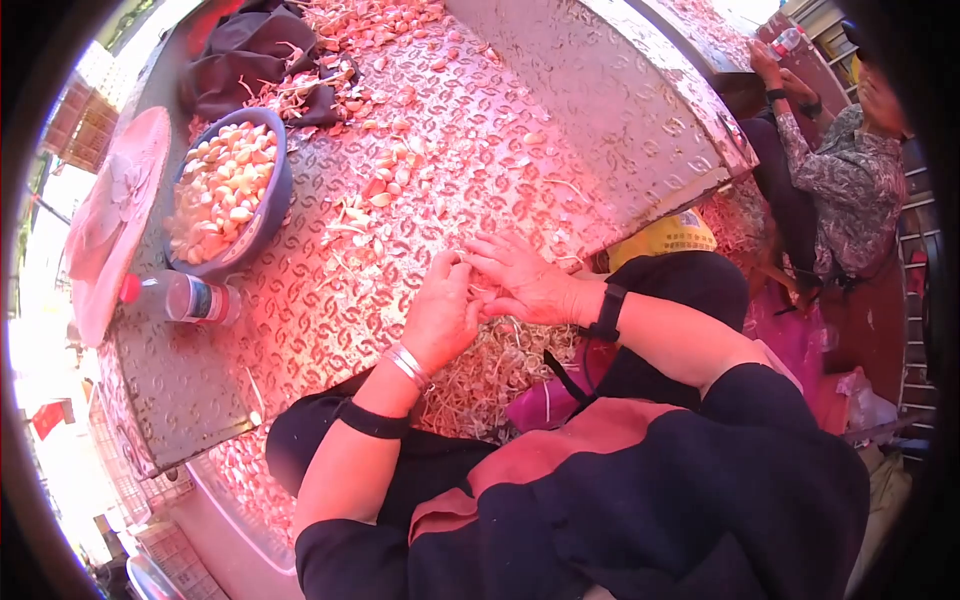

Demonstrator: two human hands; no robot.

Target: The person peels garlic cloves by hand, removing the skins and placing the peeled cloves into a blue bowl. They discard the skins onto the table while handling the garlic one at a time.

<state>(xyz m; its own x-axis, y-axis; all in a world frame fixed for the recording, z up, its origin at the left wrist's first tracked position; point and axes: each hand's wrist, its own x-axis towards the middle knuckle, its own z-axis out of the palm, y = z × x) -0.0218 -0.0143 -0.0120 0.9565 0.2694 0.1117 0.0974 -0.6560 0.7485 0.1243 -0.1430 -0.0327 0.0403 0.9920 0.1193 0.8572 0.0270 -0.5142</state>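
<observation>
Left of frame: bottle, just beside blue bowl of pale cloves on the tabletop; mid-frame, loose cloves lie among skin scraps, up from the hands; centre, left hand has fingers bent inward, over the husk heap; right hand meets it, fingers reaching across; can't tell whether either grip has a clove, fingers hide it; I'd pinch lightly, roll with the thumbs; stay above the heap so scraps miss the bowl.
</observation>
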